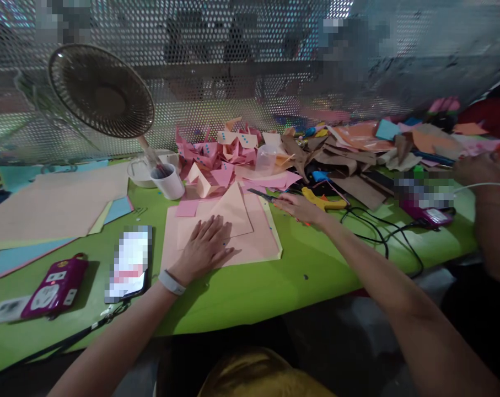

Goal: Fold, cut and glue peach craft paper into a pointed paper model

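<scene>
Here, left hand (205,247) touches paper (234,214); right (301,209), scissors (261,194).

Green table (250,303), paper stack (68,201) at left, purple device (55,288) and phone (129,267) near left, white cup (172,186) left of centre, pinkish sheets (253,251) mid-table, yellow tool (322,202) and black cable (385,242) right.
</scene>
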`<action>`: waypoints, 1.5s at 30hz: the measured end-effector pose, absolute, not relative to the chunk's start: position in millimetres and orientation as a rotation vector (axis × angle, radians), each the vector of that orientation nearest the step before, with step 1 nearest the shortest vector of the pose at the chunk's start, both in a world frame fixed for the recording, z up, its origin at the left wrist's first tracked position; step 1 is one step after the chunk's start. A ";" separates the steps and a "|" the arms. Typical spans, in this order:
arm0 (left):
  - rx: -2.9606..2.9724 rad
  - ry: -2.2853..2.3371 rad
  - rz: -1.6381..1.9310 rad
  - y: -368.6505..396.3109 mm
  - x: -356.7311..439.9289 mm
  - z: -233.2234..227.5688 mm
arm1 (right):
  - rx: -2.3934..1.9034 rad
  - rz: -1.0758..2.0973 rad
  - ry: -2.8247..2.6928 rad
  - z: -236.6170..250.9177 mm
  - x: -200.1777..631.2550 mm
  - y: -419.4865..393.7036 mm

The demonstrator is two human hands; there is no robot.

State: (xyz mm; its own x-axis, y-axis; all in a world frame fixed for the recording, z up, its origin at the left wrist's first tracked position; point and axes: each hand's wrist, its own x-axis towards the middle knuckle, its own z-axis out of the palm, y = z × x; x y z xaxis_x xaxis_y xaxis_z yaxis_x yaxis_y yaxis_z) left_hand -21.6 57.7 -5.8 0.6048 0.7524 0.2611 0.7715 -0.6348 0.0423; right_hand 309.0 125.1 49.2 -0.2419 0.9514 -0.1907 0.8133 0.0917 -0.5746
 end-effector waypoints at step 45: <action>-2.847 -1.318 -0.197 55.8 -18.2 3.8 | -1.268 0.312 -2.673 20.0 315.0 83.3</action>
State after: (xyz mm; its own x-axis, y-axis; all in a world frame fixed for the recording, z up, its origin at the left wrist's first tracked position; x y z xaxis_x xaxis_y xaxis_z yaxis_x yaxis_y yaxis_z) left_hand -18.2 55.8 3.8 0.6404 0.7597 0.1131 0.7595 -0.6483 0.0541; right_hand 315.0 83.3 20.0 -0.6251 0.7782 0.0602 0.7434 0.6171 -0.2580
